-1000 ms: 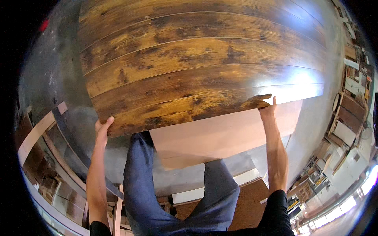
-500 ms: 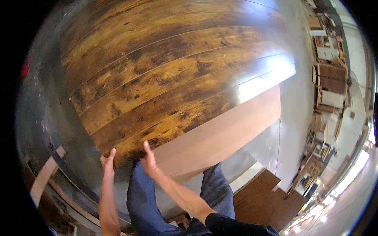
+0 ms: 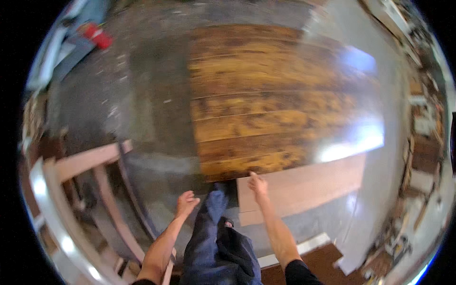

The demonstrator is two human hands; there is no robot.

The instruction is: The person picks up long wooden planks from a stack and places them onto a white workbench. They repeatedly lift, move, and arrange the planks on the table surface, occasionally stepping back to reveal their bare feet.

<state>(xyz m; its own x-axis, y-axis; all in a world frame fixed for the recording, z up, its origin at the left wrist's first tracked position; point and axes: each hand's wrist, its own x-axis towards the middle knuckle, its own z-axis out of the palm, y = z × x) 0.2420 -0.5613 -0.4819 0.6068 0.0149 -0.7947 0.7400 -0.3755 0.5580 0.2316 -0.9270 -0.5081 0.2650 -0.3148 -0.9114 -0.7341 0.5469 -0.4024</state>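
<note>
A large wood-look panel (image 3: 251,126), brown and amber with plank lines, lies above a pale pinkish sheet (image 3: 308,183). The sheet shows along the panel's near right side. My left hand (image 3: 186,204) is off to the left of the panel's near corner, its fingers loosely bent and apart with nothing in them. By the near edge of the panel is my right hand (image 3: 258,185), in line with the sheet's left end. Its fingers are partly bent and slightly blurred, and no held thing shows. My legs (image 3: 213,242) in dark blue trousers stand between my arms.
Wooden frame pieces (image 3: 109,190) stand at the left on the grey floor (image 3: 161,109). A red object (image 3: 96,35) is at the far left. Near my right arm lies a dark brown board (image 3: 299,266) beside a white strip (image 3: 304,247). Cluttered shelving (image 3: 422,142) runs along the right.
Both hands have come off the panel's near left corner and moved apart. My view has swung left, so the panel now appears farther right and smaller. One foot has come into view.
</note>
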